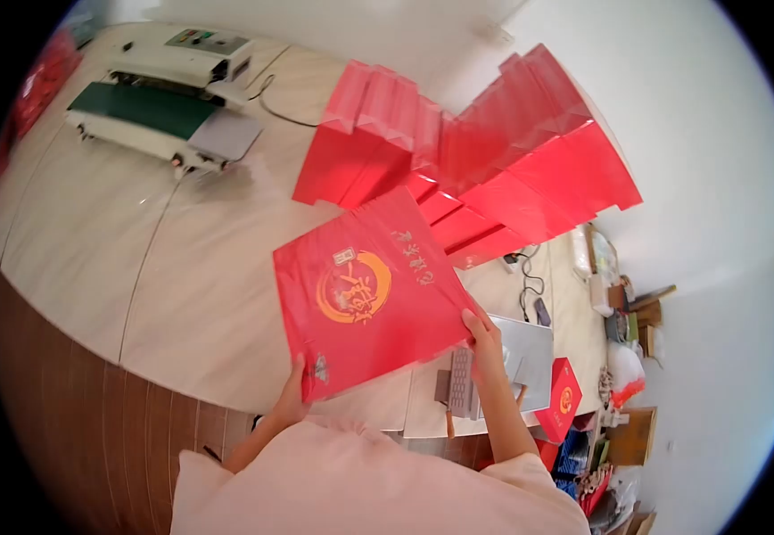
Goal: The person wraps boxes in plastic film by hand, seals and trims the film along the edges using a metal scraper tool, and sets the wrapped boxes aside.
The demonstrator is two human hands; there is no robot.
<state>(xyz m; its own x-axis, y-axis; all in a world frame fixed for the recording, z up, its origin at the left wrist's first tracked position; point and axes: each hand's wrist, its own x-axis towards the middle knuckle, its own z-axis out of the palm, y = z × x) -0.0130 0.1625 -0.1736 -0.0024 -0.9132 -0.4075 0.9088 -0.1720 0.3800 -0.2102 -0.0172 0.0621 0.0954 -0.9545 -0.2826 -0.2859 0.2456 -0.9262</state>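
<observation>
Both hands hold a flat red gift box (378, 303) tilted above the table, its lid bearing an orange ring emblem and gold lettering. A glossy clear film appears to cover it. My left hand (295, 392) grips the near left corner, thumb on the lid. At the right edge, my right hand (483, 339) has its thumb on top, with the other fingers hidden underneath. Just beyond the box stand stacks of similar red boxes (547, 169), packed close together with shiny wrapping on their sides.
A sealing machine (160, 116) with a green belt stands at the far left. To the right are a grey metal device (516, 352), a black cable (530, 276) and another red box (561, 399). Assorted goods (623, 357) line the wall. The table (75, 285) has a curved edge.
</observation>
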